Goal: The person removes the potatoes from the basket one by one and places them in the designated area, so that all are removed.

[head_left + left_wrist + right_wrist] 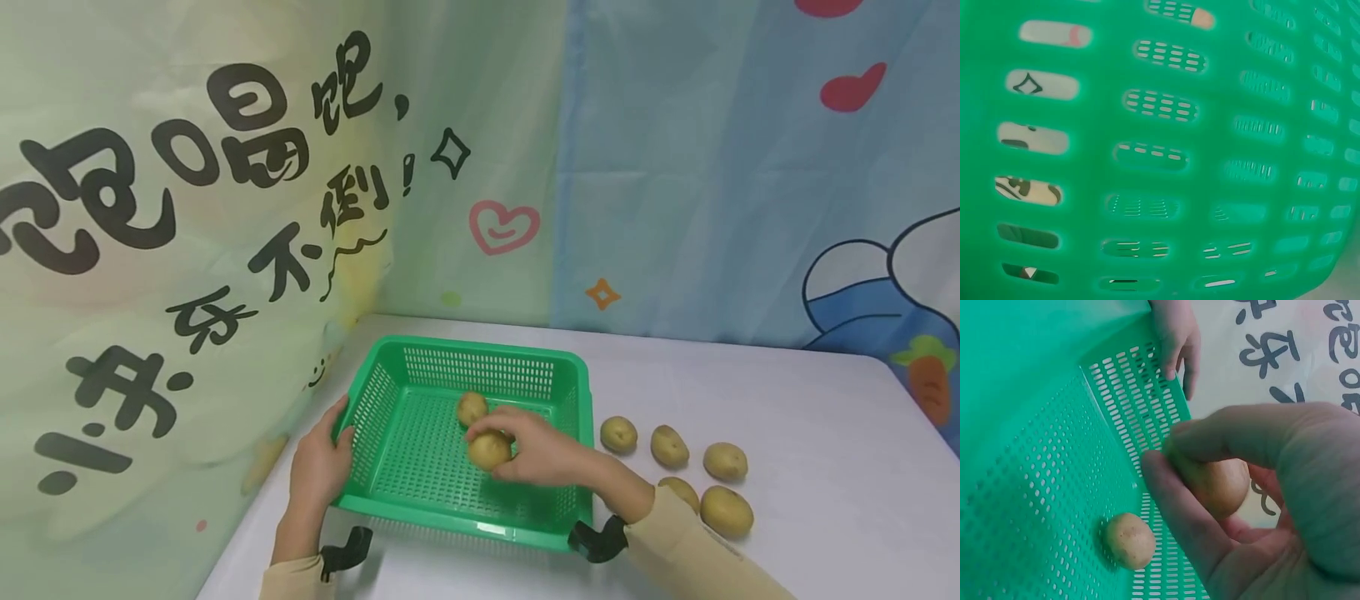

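A potato (pixel 489 451) is pinched between the thumb and fingers of my right hand (pixel 542 450), inside the green plastic basket (pixel 480 527) and above its floor. In the right wrist view the same potato (pixel 1219 487) shows between the thumb and fingers. A second potato (pixel 472 409) lies on the basket floor, just behind the held one. My left hand (pixel 321 460) grips the basket's left rim, its thumb on the inner side. Only the perforated basket wall (pixel 1091 169) fills most of the left wrist view, so the left hand is hidden there.
Several potatoes (pixel 726 462) lie on the white table (pixel 825 467) to the right of the basket; the right forearm partly covers one. A printed cloth (pixel 480 167) hangs along the left and back of the table.
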`<state>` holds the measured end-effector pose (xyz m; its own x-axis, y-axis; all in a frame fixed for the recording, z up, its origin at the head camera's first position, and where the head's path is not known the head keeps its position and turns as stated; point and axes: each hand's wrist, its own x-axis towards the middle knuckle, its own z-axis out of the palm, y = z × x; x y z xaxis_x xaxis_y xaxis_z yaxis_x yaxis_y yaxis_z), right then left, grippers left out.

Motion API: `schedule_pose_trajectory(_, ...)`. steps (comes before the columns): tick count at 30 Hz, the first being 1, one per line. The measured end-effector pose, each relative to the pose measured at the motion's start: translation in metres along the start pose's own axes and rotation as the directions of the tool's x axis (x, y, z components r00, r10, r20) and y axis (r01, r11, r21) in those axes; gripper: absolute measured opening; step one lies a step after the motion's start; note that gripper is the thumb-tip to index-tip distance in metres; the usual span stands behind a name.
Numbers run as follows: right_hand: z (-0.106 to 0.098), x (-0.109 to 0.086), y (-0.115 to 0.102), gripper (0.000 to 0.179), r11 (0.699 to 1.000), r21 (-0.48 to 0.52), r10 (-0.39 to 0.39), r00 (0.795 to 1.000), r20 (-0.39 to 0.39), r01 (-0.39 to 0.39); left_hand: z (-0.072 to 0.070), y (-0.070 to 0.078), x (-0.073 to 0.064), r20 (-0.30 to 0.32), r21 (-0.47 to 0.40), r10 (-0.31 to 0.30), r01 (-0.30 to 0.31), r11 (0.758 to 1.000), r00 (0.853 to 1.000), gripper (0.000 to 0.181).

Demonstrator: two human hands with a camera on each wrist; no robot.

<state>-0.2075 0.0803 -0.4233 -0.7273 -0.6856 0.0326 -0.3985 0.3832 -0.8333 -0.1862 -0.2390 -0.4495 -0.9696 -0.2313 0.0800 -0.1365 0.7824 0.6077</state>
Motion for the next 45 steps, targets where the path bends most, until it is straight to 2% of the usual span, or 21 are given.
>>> schedule_pose_trajectory(6, 0.004, -0.013, 0.003, 0.047, 0.999, -0.031, -0.017, 0.997, -0.073, 0.014, -0.001, 0.001, 0.001, 0.004, 0.003, 0.004, -0.004, 1.0, 1.0, 0.049)
schedule_pose_trajectory(9, 0.008, -0.019, 0.008, 0.046, 1.0, -0.016, -0.015, 0.996, -0.091, 0.014, -0.001, 0.001, 0.001, 0.009, 0.005, -0.002, 0.002, 1.0, 1.0, 0.049)
schedule_pose_trajectory(22, 0.011, -0.04, 0.009, 0.051, 0.989, 0.15, 0.005, 0.988, -0.151, 0.018, 0.0, 0.001, 0.001, -0.011, 0.006, 0.003, -0.003, 1.0, 1.0, 0.049)
schedule_pose_trajectory(27, 0.011, -0.047, 0.006, 0.049, 0.972, 0.234, 0.013, 0.988, -0.156, 0.024, 0.0, 0.001, 0.001, -0.008, 0.002, 0.001, -0.001, 1.0, 1.0, 0.049)
schedule_pose_trajectory(35, 0.012, -0.058, 0.007, 0.049, 0.955, 0.292, 0.009, 0.984, -0.178, 0.044, 0.0, 0.001, 0.0, -0.008, 0.01, 0.005, -0.005, 1.0, 1.0, 0.049)
schedule_pose_trajectory(41, 0.011, -0.069, 0.01, 0.049, 0.923, 0.374, -0.005, 0.979, -0.206, 0.084, -0.001, 0.002, 0.0, -0.007, 0.009, 0.007, -0.007, 1.0, 1.0, 0.049)
schedule_pose_trajectory(45, 0.01, -0.077, 0.013, 0.049, 0.908, 0.413, 0.03, 0.975, -0.22, 0.065, 0.0, 0.002, 0.002, -0.003, 0.007, 0.005, -0.005, 1.0, 1.0, 0.049)
